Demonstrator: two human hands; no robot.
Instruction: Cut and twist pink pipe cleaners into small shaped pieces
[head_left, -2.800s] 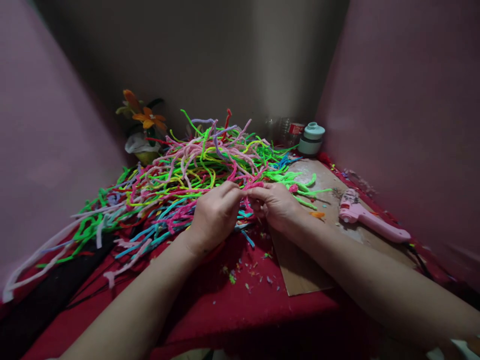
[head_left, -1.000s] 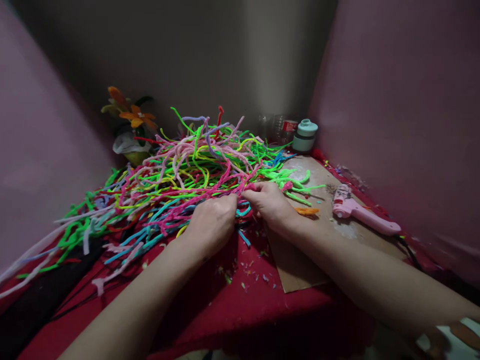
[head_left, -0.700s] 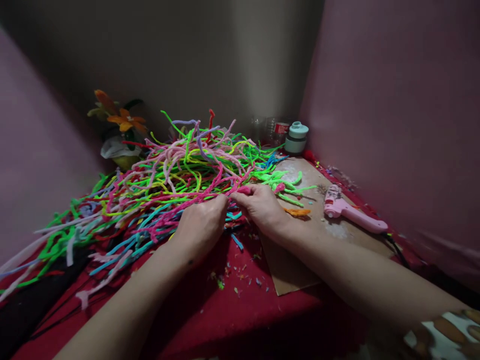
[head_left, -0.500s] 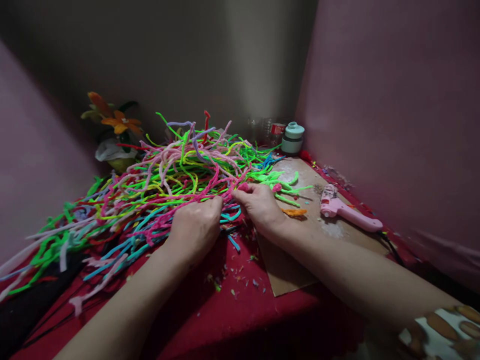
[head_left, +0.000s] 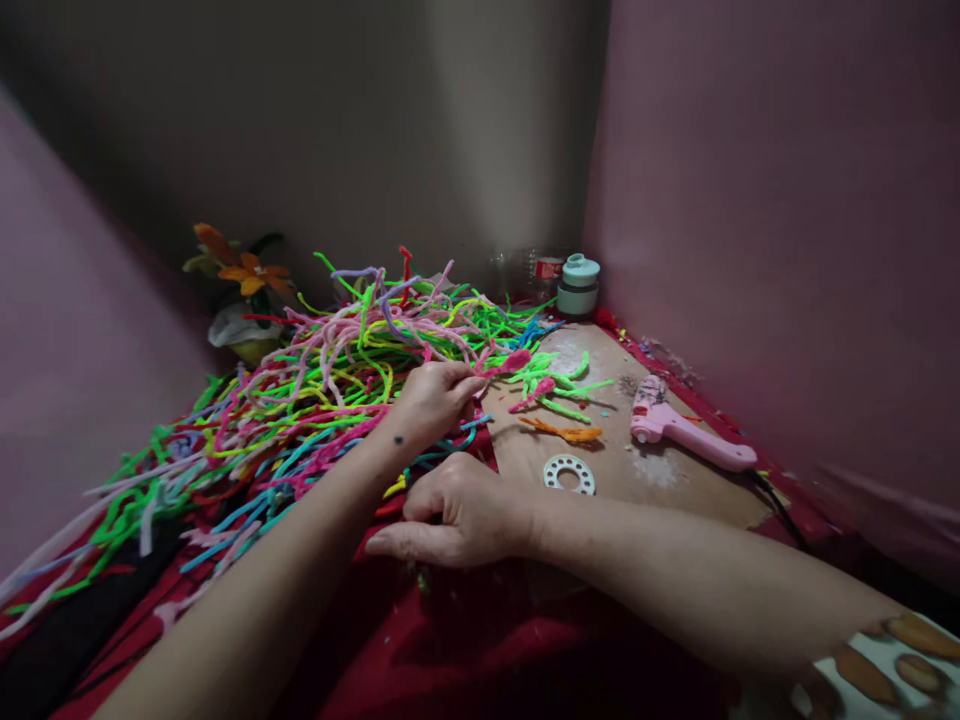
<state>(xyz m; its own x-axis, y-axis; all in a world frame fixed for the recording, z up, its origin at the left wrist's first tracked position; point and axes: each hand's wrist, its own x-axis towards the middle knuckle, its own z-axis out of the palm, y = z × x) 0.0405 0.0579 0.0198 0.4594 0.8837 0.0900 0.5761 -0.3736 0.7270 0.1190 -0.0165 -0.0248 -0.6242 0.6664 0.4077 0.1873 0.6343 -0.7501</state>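
Right of the pipe-cleaner pile (head_left: 300,390), tangled and mostly unsorted: cardboard sheet (head_left: 675,490). Before the pile: right hand (head_left: 457,515), palm down, fingers pressed together, seemingly empty. At the pile's right edge: left hand (head_left: 433,400), fingertips pinching one pink pipe cleaner (head_left: 511,362), tip jutting clear.

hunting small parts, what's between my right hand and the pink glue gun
A white ring with holes lies on the brown board, per the head view.

I see the left hand (head_left: 435,398) pinching a pink pipe cleaner (head_left: 511,362) at the edge of the tangled coloured pile (head_left: 315,370). The right hand (head_left: 461,515) lies knuckles-up on the red cloth (head_left: 480,640), near a white ring (head_left: 569,473). I can't tell whether it grips anything.
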